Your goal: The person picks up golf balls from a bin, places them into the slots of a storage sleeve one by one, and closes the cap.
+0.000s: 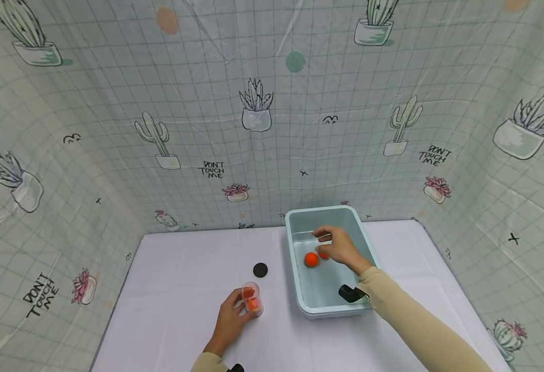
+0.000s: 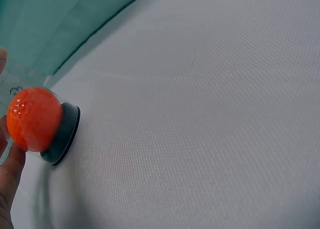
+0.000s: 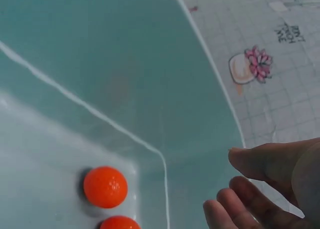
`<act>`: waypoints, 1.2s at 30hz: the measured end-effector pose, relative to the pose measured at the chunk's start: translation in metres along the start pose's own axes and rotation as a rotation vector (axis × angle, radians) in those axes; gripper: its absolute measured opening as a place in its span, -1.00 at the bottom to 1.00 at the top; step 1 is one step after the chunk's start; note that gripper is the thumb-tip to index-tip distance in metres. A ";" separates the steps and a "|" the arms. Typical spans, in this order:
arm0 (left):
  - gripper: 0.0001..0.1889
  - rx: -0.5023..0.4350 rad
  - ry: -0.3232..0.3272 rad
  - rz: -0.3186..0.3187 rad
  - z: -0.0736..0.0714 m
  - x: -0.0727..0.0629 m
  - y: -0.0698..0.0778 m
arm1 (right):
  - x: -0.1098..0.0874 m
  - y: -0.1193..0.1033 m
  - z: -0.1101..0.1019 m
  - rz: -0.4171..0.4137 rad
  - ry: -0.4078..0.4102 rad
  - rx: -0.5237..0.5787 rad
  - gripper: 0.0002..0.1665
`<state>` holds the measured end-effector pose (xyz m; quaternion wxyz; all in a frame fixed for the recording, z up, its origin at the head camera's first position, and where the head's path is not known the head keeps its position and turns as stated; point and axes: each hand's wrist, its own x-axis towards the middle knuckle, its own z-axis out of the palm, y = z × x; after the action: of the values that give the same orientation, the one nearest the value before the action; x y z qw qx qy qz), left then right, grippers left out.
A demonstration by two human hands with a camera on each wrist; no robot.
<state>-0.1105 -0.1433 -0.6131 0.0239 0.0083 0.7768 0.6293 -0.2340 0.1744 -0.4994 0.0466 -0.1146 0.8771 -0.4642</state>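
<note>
My left hand (image 1: 229, 321) grips a clear cylindrical container (image 1: 252, 298) on the table, its fingers around one side and the thumb near the base. Orange balls show through the clear wall; in the left wrist view one orange ball (image 2: 35, 119) rests above the container's dark base (image 2: 64, 134). Over the light blue bin (image 1: 302, 297) hovers my right hand (image 1: 339, 247), thumb and fingers apart, with nothing between them. Below it lie two orange balls on the bin floor: one ball (image 1: 311, 259) in plain sight, the other (image 1: 323, 254) partly hidden by the hand.
A round black lid (image 1: 260, 269) lies on the white tablecloth (image 1: 174, 299), just beyond the container and left of the bin. Printed cloth (image 1: 272, 165) with cactus drawings hangs around the table's back and sides.
</note>
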 end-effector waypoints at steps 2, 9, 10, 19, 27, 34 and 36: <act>-0.41 -0.001 -0.001 -0.001 -0.001 0.000 -0.001 | 0.005 0.004 -0.001 -0.014 -0.030 -0.034 -0.56; -0.40 -0.011 -0.006 -0.016 -0.002 -0.001 -0.001 | 0.020 0.009 0.002 0.018 -0.206 -0.092 -0.56; -0.40 -0.010 -0.005 -0.017 -0.002 -0.001 -0.001 | 0.022 0.010 0.003 0.032 -0.224 -0.098 -0.55; -0.41 -0.018 -0.006 -0.024 -0.001 -0.001 -0.002 | 0.034 0.018 0.014 0.097 -0.297 -0.131 -0.51; -0.43 -0.028 -0.005 -0.019 0.000 -0.002 -0.002 | 0.035 0.029 0.021 0.068 -0.300 -0.167 -0.54; -0.45 -0.053 -0.002 -0.020 -0.001 -0.001 -0.001 | 0.035 0.035 0.026 0.032 -0.313 -0.208 -0.52; -0.44 -0.047 -0.002 -0.019 -0.002 -0.001 -0.001 | 0.035 0.036 0.028 0.030 -0.314 -0.225 -0.51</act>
<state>-0.1092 -0.1451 -0.6140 0.0309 0.0012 0.7617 0.6471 -0.2682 0.1624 -0.5441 0.1767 -0.1771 0.9070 -0.3388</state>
